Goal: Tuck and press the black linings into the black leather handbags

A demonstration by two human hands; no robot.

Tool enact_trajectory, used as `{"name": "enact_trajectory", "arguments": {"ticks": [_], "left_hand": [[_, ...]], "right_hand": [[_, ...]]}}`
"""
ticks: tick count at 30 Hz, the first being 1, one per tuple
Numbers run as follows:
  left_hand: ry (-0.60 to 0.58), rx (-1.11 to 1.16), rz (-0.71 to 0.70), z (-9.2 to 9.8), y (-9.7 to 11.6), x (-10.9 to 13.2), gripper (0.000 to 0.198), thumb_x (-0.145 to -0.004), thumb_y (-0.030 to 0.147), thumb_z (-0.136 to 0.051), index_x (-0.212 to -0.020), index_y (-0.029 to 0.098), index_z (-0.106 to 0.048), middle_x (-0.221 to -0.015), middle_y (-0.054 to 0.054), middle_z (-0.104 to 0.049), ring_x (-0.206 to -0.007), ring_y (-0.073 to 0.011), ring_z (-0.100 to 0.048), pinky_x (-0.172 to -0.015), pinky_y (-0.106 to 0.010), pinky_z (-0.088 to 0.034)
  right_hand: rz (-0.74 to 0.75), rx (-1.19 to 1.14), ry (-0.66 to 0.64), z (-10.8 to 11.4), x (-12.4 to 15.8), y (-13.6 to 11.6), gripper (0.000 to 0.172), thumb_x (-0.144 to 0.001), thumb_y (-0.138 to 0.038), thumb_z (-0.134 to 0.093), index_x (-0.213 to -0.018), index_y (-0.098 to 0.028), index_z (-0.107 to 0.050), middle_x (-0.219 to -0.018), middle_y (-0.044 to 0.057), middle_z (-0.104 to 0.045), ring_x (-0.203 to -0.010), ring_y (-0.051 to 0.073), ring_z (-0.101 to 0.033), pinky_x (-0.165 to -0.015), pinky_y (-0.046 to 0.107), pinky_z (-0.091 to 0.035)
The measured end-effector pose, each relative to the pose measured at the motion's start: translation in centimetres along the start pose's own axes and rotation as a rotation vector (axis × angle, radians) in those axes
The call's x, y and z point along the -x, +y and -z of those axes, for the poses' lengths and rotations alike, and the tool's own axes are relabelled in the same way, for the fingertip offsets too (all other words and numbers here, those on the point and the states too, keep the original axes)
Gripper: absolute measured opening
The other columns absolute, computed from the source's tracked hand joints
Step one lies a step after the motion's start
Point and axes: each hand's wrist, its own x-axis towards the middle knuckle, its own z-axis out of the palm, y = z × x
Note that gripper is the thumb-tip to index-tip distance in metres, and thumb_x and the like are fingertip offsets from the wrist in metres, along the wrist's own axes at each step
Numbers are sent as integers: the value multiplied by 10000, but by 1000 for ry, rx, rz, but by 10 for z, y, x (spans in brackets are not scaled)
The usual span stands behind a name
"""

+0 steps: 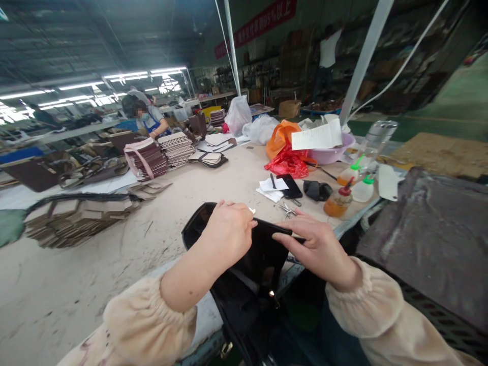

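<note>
A black bag [267,254] with metal fittings hangs over the table's front edge, its upper part resting at the edge. My right hand [320,246] pinches the bag's upper edge between thumb and fingers. Curled into a fist, my left hand [231,229] lies against the same edge, to the left. A bit of something white [252,210] pokes out by its fingers; the rest is hidden. Small scissors [286,209] lie just beyond my right fingertips. Behind them are a black phone [292,187] and white papers [267,192].
Glue bottles [338,202] stand on the right beside a dark crumpled piece [317,190]. Red bags [287,161] and a purple basin [331,152] lie farther back. Stacked panels [80,216] occupy the table's left. A co-worker [150,117] sits across the table.
</note>
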Motion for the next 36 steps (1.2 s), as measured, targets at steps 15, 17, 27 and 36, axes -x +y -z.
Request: {"name": "enact_trajectory", "arguments": {"ticks": [15,17,27,36], "left_hand": [[1,31,2,-2,0,2,195,-828,204,-499,-677,152,-611,-758,-52,-647,-762,-201,-583,-821,-377,-394],[15,30,-2,-2,-1,3,193,-825,205,-502,-673,151,-608,-754,-54,-646,-757,-200,-582,-813,-374,-398],[27,19,-25,-3,-2,4,198,-816,195,-506,-642,153,-591,-735,-47,-642,-733,-190,-582,-831,-379,-402],[11,25,-10,-2,-1,2,202,-805,169,-486,-632,146,-587,-741,-54,-647,-737,-199,-588,-848,-408,-412]], "right_hand": [[-3,16,-34,-5,-13,-9,200,-856,-335,-551,-851,-219,-714,-716,15,-687,-720,166,-594,-771,319,-447],[0,12,-21,-6,-12,-10,195,-859,-319,-547,-867,-213,-710,-720,24,-678,-714,166,-590,-735,311,-458],[68,11,54,-7,1,-2,319,-841,-278,-577,-1150,-211,-622,-949,61,-701,-847,183,-642,-763,302,-507],[-24,-101,48,-5,-2,-7,209,-822,-271,-600,-1001,-209,-689,-928,40,-717,-845,177,-656,-759,275,-520]]}}
